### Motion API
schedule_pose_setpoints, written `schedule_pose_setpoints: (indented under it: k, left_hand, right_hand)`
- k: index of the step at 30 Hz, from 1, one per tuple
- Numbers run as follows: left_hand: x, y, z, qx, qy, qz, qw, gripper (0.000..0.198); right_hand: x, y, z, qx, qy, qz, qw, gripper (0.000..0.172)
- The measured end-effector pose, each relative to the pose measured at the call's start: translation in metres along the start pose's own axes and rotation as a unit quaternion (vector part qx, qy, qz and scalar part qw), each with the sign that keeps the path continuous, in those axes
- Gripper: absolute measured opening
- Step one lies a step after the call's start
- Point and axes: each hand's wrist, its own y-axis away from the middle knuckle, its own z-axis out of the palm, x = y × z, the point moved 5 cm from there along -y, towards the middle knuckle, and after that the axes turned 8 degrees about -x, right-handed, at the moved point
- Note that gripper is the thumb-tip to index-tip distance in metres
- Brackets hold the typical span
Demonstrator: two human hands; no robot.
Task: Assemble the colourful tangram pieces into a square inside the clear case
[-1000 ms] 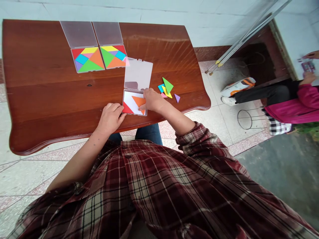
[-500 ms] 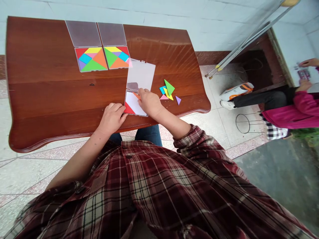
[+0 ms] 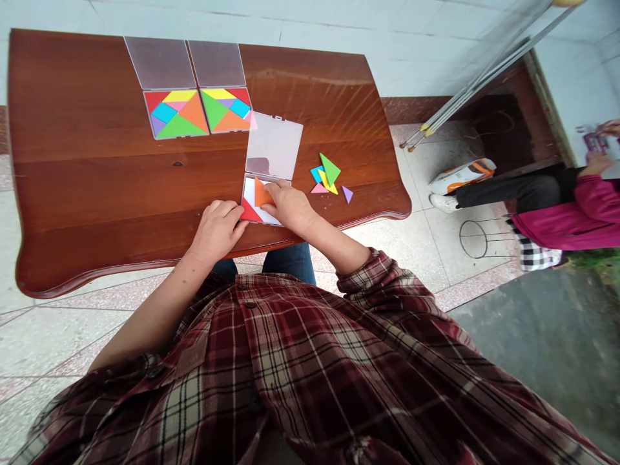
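An open tangram case [image 3: 276, 146] lies in front of me, clear lid folded back. In its white tray a red triangle [image 3: 250, 211] fills the near left corner. My right hand [image 3: 293, 208] pinches an orange triangle [image 3: 262, 192] over the tray, partly hiding it; whether the piece touches the bottom I cannot tell. My left hand [image 3: 217, 227], fingers bent together, grips the case's near left edge. Right of the case lie loose pieces: a green triangle [image 3: 330, 168], a blue piece [image 3: 316, 173], a yellow piece [image 3: 329, 183], a pink triangle [image 3: 318, 188] and a purple triangle [image 3: 347, 194].
Two filled tangram cases [image 3: 175, 115] [image 3: 227, 110] stand open side by side farther back on the brown wooden table [image 3: 97, 174]. A wall runs behind it. At the right are crutches [image 3: 465, 93], a bag [image 3: 464, 175] and a seated person [image 3: 562, 213].
The orange triangle has turned in my right hand and shows more of its face over the tray. My left hand stays at the case's edge.
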Motion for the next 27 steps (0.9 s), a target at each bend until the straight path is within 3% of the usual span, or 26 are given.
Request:
schedule_pose_setpoints:
  k: [10, 17, 27]
  left_hand:
    - [-0.002, 0.0, 0.002, 0.0, -0.009, -0.003, 1.0, 0.026]
    - [-0.001, 0.0, -0.001, 0.004, -0.012, 0.004, 1.0, 0.026]
    - [0.0, 0.0, -0.002, -0.006, -0.002, -0.014, 1.0, 0.025]
  right_hand:
    - [0.012, -0.009, -0.01, -0.023, 0.005, -0.11, 0.994, 0.044]
    - [0.024, -0.012, -0.018, -0.005, 0.078, -0.093, 0.993, 0.039]
    - [0.047, -0.019, -0.019, 0.031, 0.051, -0.036, 0.998, 0.038]
